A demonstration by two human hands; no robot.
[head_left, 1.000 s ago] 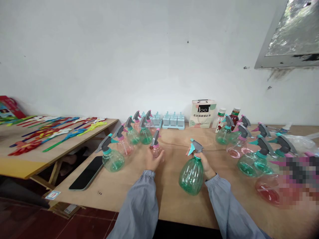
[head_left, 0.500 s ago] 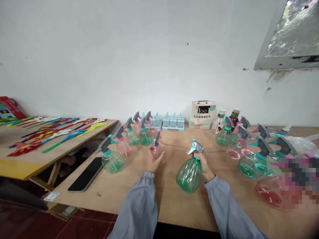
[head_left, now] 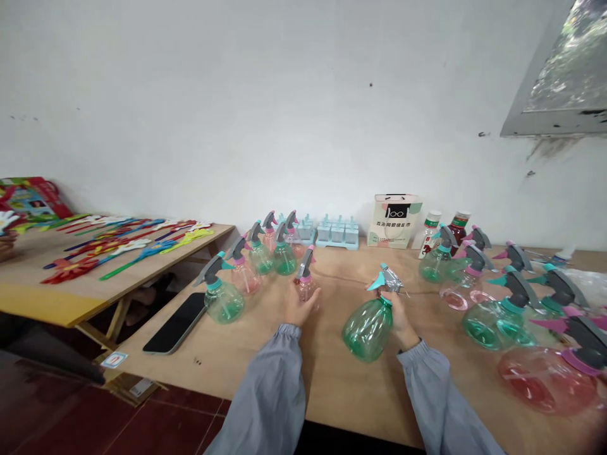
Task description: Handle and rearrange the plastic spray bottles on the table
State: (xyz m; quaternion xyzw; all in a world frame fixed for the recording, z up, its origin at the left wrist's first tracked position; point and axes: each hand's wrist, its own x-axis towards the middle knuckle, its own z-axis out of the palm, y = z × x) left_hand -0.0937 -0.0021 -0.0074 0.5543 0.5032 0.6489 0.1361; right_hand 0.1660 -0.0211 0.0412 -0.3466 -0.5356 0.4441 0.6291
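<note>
My left hand [head_left: 300, 303] is wrapped round a pink spray bottle [head_left: 308, 284] with a grey and pink trigger head, which looks upright on the table. In my right hand [head_left: 397, 311] is a green spray bottle [head_left: 367, 330], gripped by the neck below its grey and turquoise head. This bottle tilts, its round base toward the lower left. Left of my left hand stand several pink and green spray bottles [head_left: 224, 302]. More of them, such as a large pink spray bottle [head_left: 531, 379], stand at the right. My fingers partly hide both necks.
A black phone [head_left: 175, 322] lies at the table's left edge. Pale blue ice-pop moulds [head_left: 337, 232], a paper bag [head_left: 394, 221] and two labelled bottles [head_left: 429, 234] line the wall. Colourful hand-shaped sticks [head_left: 137, 253] cover another table at left, where a person's hand [head_left: 6, 245] shows.
The view has shifted, so most things sit slightly further right in the picture. Both hands keep their bottles, and the green one tilts a little more. Another person's hand has appeared at far left.
</note>
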